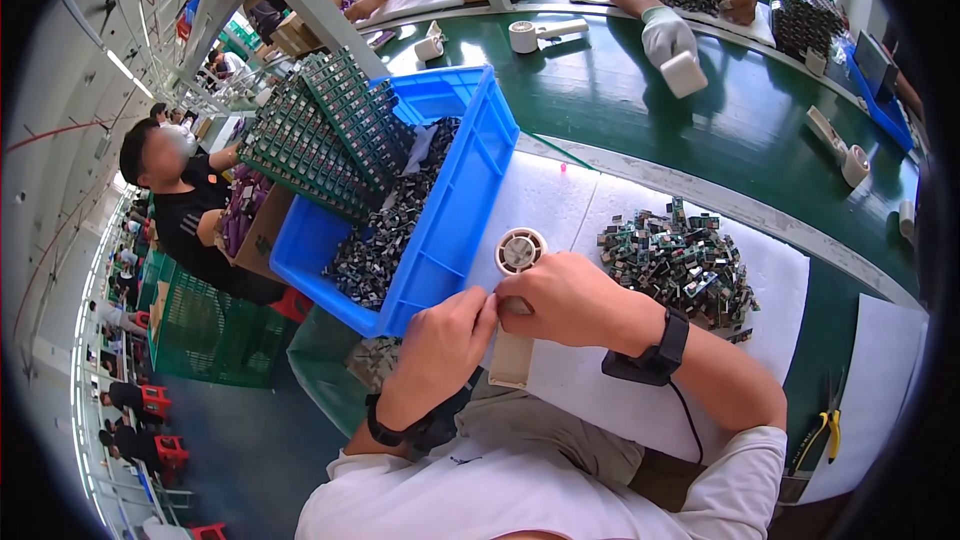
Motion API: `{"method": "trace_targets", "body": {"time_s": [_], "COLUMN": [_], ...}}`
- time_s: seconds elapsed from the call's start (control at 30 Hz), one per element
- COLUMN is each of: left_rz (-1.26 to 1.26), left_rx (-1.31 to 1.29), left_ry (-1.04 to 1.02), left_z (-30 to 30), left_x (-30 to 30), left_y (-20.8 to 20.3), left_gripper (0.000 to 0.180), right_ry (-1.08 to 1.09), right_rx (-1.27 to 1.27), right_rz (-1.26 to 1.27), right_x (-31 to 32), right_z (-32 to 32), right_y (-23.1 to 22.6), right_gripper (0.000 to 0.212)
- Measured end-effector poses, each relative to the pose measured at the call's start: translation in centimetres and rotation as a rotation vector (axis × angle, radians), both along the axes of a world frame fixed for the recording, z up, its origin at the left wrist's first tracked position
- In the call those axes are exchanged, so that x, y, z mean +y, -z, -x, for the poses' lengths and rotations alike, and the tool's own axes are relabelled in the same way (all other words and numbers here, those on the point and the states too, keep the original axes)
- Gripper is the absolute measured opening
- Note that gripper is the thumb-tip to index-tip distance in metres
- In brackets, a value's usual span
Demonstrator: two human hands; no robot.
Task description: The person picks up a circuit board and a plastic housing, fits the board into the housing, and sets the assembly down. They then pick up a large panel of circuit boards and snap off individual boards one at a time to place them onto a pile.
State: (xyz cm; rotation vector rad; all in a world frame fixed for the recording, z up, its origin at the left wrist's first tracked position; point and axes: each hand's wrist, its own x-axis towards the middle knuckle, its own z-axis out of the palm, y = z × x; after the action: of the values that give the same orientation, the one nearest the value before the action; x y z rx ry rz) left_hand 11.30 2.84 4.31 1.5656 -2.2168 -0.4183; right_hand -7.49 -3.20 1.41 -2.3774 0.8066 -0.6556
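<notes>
My left hand [445, 340] and my right hand [560, 295] meet at the fingertips over a cream tape dispenser [512, 355] on the white work mat [560, 210]. A roll of tape [520, 249] sits at the dispenser's far end, just above my right fingers. Both hands pinch something small between them; what it is stays hidden by the fingers. A heap of small dark green and black electronic parts [680, 260] lies to the right of my right hand.
A blue bin [450, 200] of dark parts, with green trays [320, 135] leaning in it, stands to the left. Across the green belt [700, 110] a person's gloved hand [665, 35] holds a white block. Yellow-handled pliers [825, 430] lie at the lower right.
</notes>
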Motion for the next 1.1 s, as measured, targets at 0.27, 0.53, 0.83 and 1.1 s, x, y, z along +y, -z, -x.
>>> {"method": "trace_targets", "body": {"time_s": [0.27,0.53,0.83,1.1], "left_rz": [-0.085,-0.177,-0.257,-0.171], "left_rx": [0.215,0.594,0.754,0.489], "left_ry": [0.006,-0.133,-0.041,0.042], "left_z": [0.6,0.5,0.0,-0.4], "left_x": [0.2,-0.2,-2.3,-1.6], "left_y": [-0.6,3.5,5.7,4.2], "left_gripper": [0.023,0.019,0.025,0.040], "right_ry": [0.023,0.266,0.275,0.243], "right_rx": [0.050,0.029,-0.075,0.025], "right_rz": [-0.039,0.002,-0.102,-0.019], "right_x": [0.1,-1.9,-2.2,-2.1], "right_z": [0.1,1.1,1.4,1.2], "right_y": [-0.3,-1.0,0.0,-0.1], "right_gripper": [0.021,0.019,0.017,0.017]}}
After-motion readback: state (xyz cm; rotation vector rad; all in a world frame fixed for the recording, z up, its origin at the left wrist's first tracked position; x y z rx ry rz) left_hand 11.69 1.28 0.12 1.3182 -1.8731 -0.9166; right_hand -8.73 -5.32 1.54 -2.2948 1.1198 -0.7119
